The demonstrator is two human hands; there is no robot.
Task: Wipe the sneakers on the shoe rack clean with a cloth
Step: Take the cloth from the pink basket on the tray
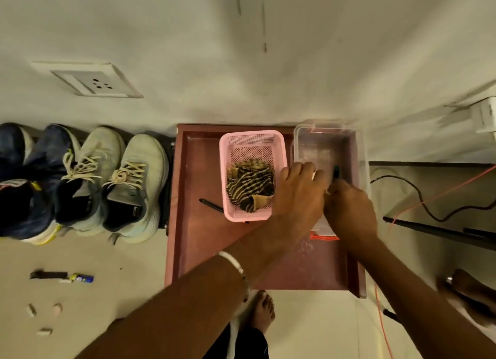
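Sneakers (pixel 134 186) waited on the rack; the cloth (pixel 249 186) lay in a basket (pixel 228 143). Both hands, left (pixel 300 195) and right (pixel 349 211), reached into a clear box (pixel 359 149), fingers curled, contents unclear.

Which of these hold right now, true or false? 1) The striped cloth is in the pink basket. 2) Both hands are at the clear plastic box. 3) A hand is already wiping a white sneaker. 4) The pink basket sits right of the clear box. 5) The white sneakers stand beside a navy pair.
1) True: the striped cloth lies in the pink basket.
2) True: the left hand and right hand are both over the clear plastic box.
3) False: neither hand touches the white sneakers; the cloth lies untouched in the basket.
4) False: the basket sits left of the box, both on the reddish tray.
5) True: the navy sneakers stand to their left.
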